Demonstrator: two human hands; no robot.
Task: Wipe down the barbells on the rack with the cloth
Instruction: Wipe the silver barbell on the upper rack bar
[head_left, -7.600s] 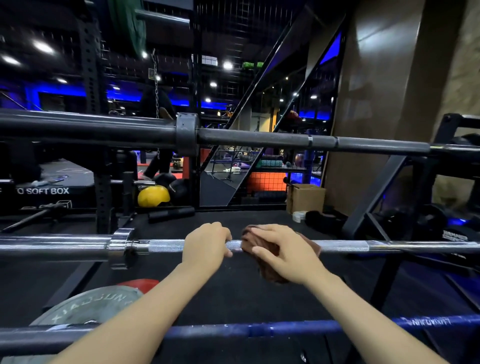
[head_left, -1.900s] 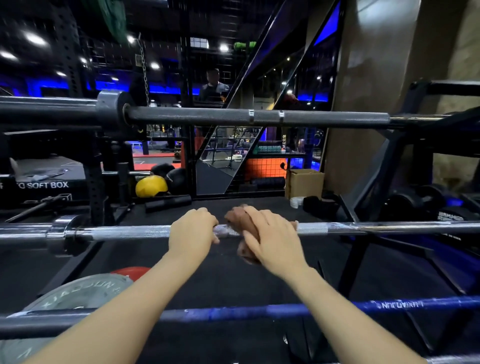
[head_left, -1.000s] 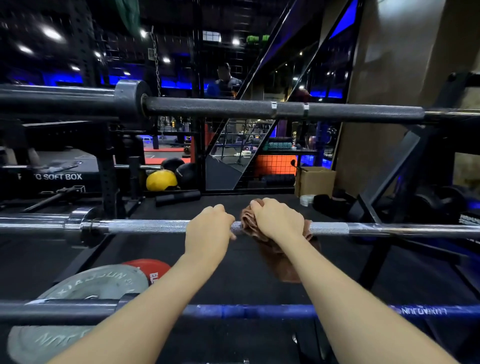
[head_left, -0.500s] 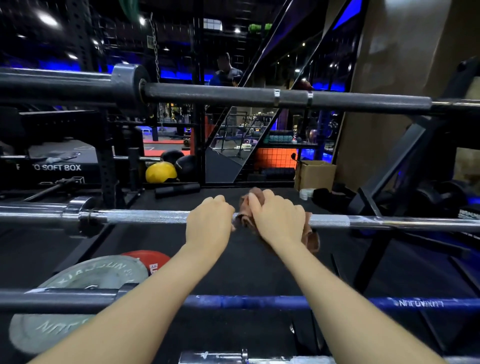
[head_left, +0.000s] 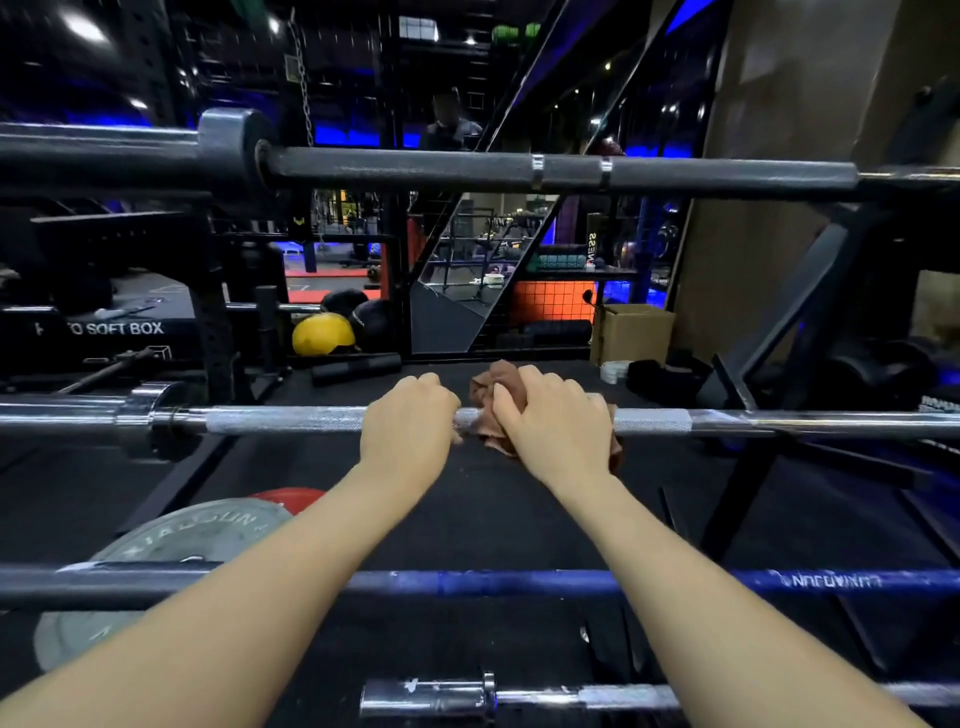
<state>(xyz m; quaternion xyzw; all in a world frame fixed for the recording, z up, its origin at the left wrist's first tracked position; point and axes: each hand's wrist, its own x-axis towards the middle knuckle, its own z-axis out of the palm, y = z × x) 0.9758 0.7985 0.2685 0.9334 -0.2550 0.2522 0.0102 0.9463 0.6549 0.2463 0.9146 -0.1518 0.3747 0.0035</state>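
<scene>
- Right hand (head_left: 553, 423) clamps a brown cloth (head_left: 491, 395) around the chrome barbell (head_left: 285, 420); left hand (head_left: 408, 423) grips the bar beside it.
- Wiping appears midway; black barbell (head_left: 415, 169) and blue barbell (head_left: 493, 582) seemingly await.

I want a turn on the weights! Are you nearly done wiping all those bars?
Not nearly. The right hand presses the brown cloth around the silver barbell, and the left hand grips that bar beside it. Nothing shows which bars are already clean. The black barbell above and the blue barbell below aren't being touched.
</scene>
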